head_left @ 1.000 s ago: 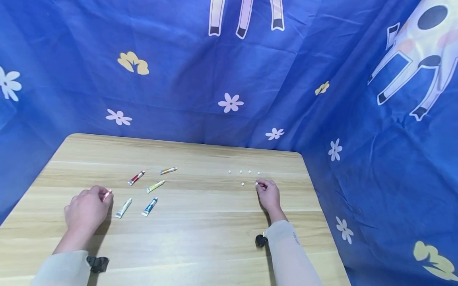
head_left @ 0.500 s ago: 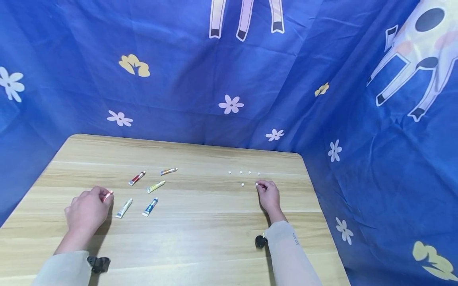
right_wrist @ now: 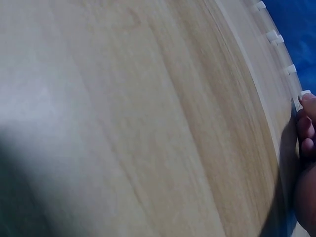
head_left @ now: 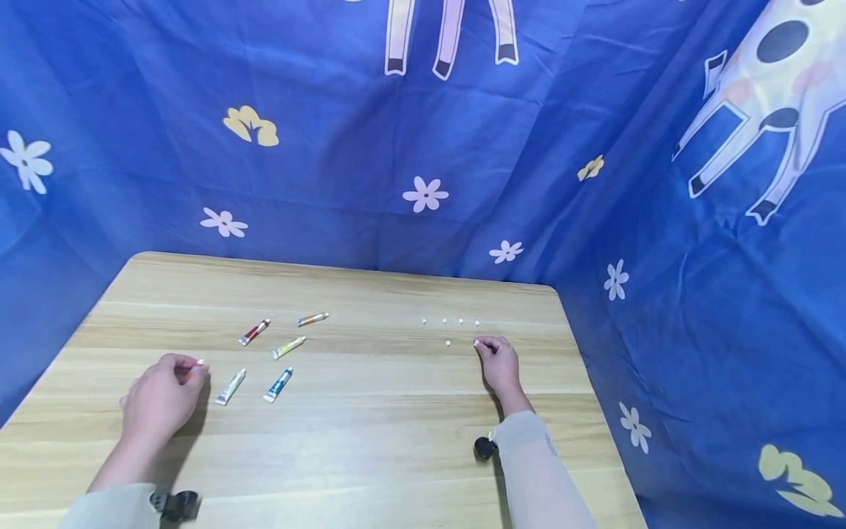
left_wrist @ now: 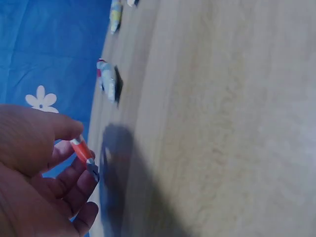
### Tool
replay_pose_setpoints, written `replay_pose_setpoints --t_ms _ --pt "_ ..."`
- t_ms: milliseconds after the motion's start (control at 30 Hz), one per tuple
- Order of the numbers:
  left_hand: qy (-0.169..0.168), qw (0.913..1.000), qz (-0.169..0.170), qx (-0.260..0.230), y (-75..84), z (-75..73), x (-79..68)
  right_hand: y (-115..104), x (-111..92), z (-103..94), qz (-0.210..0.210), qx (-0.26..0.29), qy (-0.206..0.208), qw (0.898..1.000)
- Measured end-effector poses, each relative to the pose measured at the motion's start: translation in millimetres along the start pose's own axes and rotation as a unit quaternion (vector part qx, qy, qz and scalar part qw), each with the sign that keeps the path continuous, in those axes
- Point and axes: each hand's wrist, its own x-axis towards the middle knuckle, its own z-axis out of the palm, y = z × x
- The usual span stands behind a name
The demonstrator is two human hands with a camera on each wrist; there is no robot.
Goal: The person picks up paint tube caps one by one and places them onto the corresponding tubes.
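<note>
A slim orange-red tube (left_wrist: 83, 150) with a silvery end tilts at the head view's lower left, pinched between curled thumb and fingers of my left hand (head_left: 158, 397); right of centre, my right hand (head_left: 500, 364), fingertips nearly closed, pinches a tiny white piece (head_left: 476, 342). Four similar pieces (head_left: 460, 321) lie beyond.

Tubes (head_left: 288, 347) left on table (head_left: 370, 441) | probably caps (head_left: 448, 343) right | curtain (head_left: 330, 213) behind
</note>
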Motion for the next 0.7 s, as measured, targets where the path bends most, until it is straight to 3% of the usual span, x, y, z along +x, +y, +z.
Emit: replay_pose_setpoints --t_ms 133,267,467,700 --pt "0.012 0.9998 0.004 -0.014 2.8 -6.8 -5.3 1.2 -2.0 -1.9 0.016 0.049 0.009 0.999" --pt "0.026 0.9989 0.012 -0.037 12.8 -14.2 -12.8 7.8 -2.2 -5.5 0.033 0.151 0.024 0.988" --pt "0.035 0.9959 0.014 -0.082 39.3 -18.5 -28.0 16.8 -2.2 -13.3 0.061 0.3 0.026 0.951" --pt "0.035 0.9924 0.029 -0.115 63.5 -12.5 -47.3 20.3 -2.2 -18.9 0.072 0.406 0.035 0.91"
